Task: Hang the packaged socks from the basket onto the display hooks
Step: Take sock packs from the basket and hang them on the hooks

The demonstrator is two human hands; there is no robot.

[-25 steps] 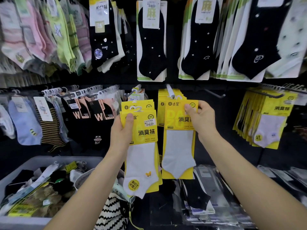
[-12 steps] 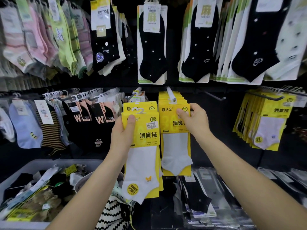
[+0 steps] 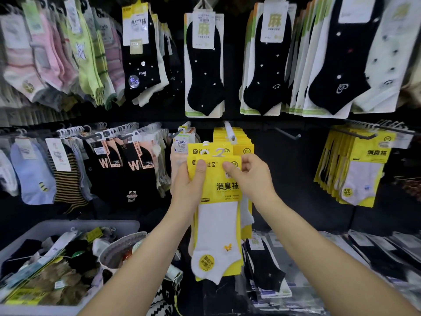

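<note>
Socks (image 3: 218,236) (yellow-carded) in left grip (image 3: 190,188), right grip (image 3: 250,176)

You bring 2 bare arms into the head view. Your left forearm (image 3: 145,258) and right forearm (image 3: 319,242) are uncovered skin from the wrist down to the lower edge of the frame. They are smooth and slender, and look broader the nearer they come to the camera. Your left hand (image 3: 190,185) and right hand (image 3: 252,176) are bare as well. Each shows 1 thumbnail, the left thumbnail (image 3: 201,164) and the right thumbnail (image 3: 226,166), both cut short, rounded and plain. Your wrists are narrow.
</note>
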